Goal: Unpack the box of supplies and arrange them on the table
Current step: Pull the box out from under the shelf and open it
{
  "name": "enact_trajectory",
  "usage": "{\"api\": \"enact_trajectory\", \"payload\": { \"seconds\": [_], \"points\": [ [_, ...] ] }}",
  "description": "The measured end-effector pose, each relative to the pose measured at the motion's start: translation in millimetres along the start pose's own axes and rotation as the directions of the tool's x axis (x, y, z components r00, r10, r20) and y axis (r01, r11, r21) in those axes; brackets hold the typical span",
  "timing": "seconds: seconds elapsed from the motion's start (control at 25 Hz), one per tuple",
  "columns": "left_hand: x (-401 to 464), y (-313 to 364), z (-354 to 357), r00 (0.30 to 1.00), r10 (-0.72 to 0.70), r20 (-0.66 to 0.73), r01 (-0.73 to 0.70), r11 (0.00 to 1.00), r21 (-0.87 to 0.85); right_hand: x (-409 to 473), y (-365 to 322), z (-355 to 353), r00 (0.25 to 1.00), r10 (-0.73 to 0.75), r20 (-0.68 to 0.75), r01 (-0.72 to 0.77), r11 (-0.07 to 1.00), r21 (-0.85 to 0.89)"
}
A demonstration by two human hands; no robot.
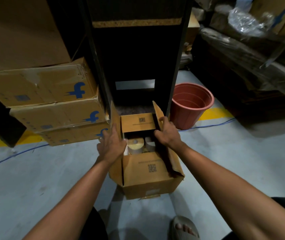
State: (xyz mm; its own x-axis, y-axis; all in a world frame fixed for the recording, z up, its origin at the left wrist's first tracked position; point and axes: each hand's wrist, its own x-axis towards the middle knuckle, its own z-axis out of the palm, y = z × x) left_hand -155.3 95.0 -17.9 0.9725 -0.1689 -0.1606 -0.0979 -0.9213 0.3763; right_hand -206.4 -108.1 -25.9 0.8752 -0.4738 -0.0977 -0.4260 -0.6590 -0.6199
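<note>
Box: a cardboard box (143, 172) stands on the grey floor (34, 187), directly in front of a dark shelving unit (136, 66); its top is open, with four flaps raised or folded outward.
Left grip: the left hand (111, 144) lies flat with fingers spread against the outside of the left flap (114, 118), pressing it outward; it clasps nothing.
Right grip: the right hand (168, 134) curls over the edge of the right flap (159, 115), thumb inside, fingers outside, holding it.
Contents: two pale rolls (135, 145) stand upright inside, side by side; what else lies beneath is hidden in shadow.
Edges: the far flap (138, 122) leans toward the shelving unit; the near flap (143, 165) folds toward the person.
Open room: bare floor lies to the left and right of the box; a red bucket (190, 104) stands near on the right, stacked cartons (51, 104) close on the left.
Cable: a blue cable (13, 155) runs across the floor behind the box.
Hard to make out: wrapped bundles (251, 40) at upper right are blurred; a sandalled foot (184, 227) is cut off by the lower edge.
</note>
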Motion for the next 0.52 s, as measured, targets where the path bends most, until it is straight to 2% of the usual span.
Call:
{"api": "enact_trajectory", "payload": {
  "seconds": [0.08,0.2,0.28,0.36,0.44,0.52],
  "points": [
    [0.3,-14.7,0.9,0.999,0.025,-0.036,-0.019,0.987,0.161,0.1,1.3,-7.5,0.996,0.020,-0.088,-0.028,0.995,-0.093],
    [8.1,-33.1,6.6,0.993,0.083,-0.089,-0.046,0.934,0.354,0.4,9.4,-5.9,0.989,0.001,-0.145,-0.054,0.931,-0.362],
    [8.8,-41.5,14.5,0.981,0.142,-0.129,-0.065,0.878,0.474,-0.1,19.8,0.4,0.984,-0.083,-0.160,-0.026,0.814,-0.581],
    [6.4,-45.8,23.9,0.969,0.193,-0.152,-0.085,0.845,0.528,-3.4,30.9,7.9,0.982,-0.156,-0.110,0.021,0.661,-0.750],
    [5.2,-46.7,29.1,0.966,0.206,-0.160,-0.093,0.846,0.525,-7.5,36.6,11.2,0.976,-0.207,-0.063,0.058,0.530,-0.846],
    [6.4,-47.9,29.9,0.963,0.220,-0.155,-0.104,0.836,0.538,-11.5,36.1,11.3,0.972,-0.228,-0.050,0.062,0.459,-0.886]
  ]
}}
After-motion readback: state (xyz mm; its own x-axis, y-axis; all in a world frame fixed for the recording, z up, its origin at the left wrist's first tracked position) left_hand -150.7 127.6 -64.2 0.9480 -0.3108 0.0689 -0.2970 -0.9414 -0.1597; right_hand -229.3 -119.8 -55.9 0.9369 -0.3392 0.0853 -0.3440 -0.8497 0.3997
